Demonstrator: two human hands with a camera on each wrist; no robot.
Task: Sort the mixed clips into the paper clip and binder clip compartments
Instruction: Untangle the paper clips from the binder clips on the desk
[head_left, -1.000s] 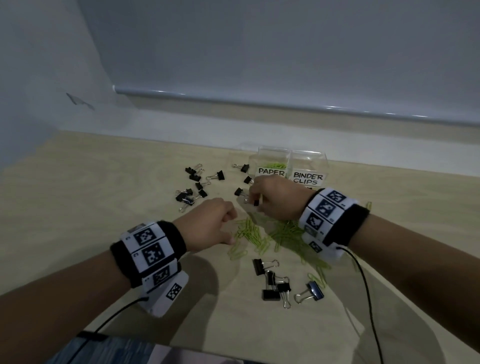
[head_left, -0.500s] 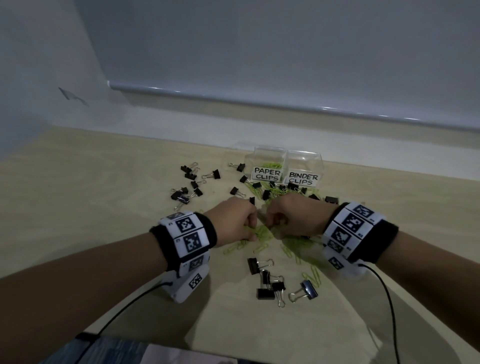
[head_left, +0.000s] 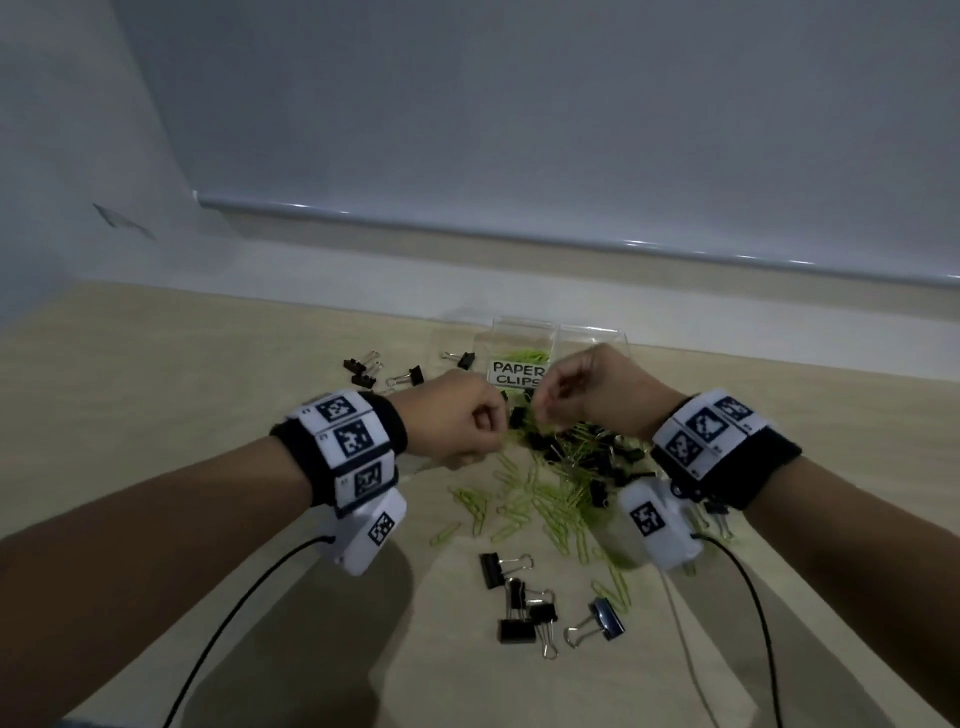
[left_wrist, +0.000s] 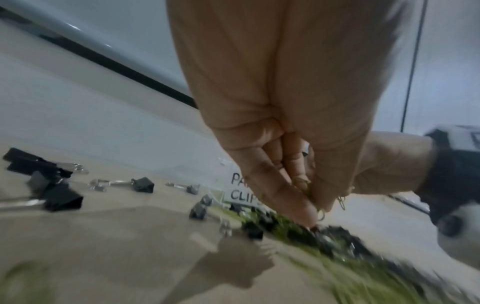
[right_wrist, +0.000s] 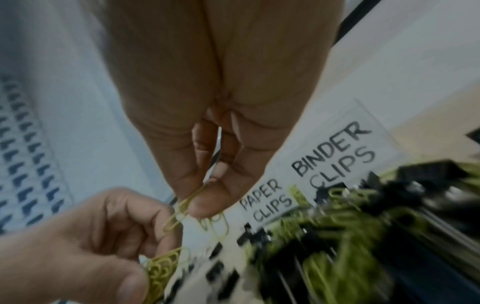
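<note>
Farthest left on the wooden table, a loose scatter of black binder clips is lying well apart from the main heap, just left of the clear containers. Next across, the left hand is hovering above the table with its fingers curled tight; the right wrist view is showing it gripping a bunch of green paper clips between thumb and curled fingers. Close beside it, almost touching, the right hand is hanging with thumb and forefinger pinched together on a single green paper clip, which is dangling between the two hands with more clips hooked below it. Behind the hands, the compartment labelled PAPER CLIPS is standing at the back of the table with green clips already inside it, and the compartment labelled BINDER CLIPS is standing just to its right, mostly hidden by the right hand in the head view. Below and between the wrists, the mixed heap of green paper clips and black binder clips is lying on the table in front of the compartments. Nearer the person, a small group of binder clips is lying apart from the heap, one of them a blue-tinted binder clip at its right end.
</note>
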